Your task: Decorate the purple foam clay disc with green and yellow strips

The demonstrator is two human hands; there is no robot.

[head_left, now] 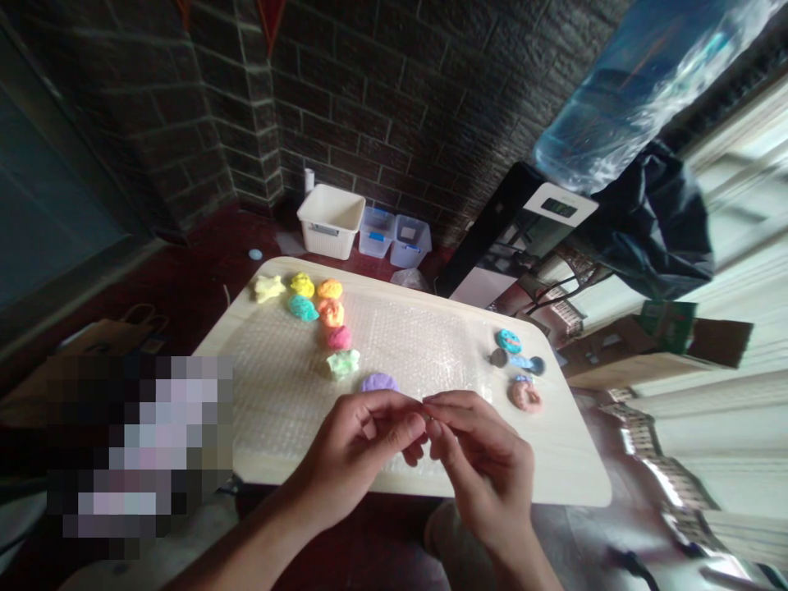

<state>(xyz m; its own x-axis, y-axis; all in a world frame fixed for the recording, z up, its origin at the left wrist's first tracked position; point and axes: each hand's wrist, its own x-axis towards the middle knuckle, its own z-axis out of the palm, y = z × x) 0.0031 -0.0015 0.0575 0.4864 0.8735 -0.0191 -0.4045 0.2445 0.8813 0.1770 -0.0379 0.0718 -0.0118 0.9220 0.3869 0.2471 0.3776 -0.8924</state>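
Note:
My left hand and my right hand meet above the table's near edge, thumbs and fingertips pinched together. Whatever sits between the fingertips is too small and too covered to name. Just beyond them lies a purple clay lump, partly hidden by my left hand. Farther left are a pale green lump, a pink one, an orange one and a teal one. On the right rest a blue round piece, a dumbbell-shaped piece and a brownish-pink ring.
Bubble wrap covers much of the pale table. A white basket and two clear bins stand on the floor behind. At right are a water dispenser with a big bottle and a cardboard box.

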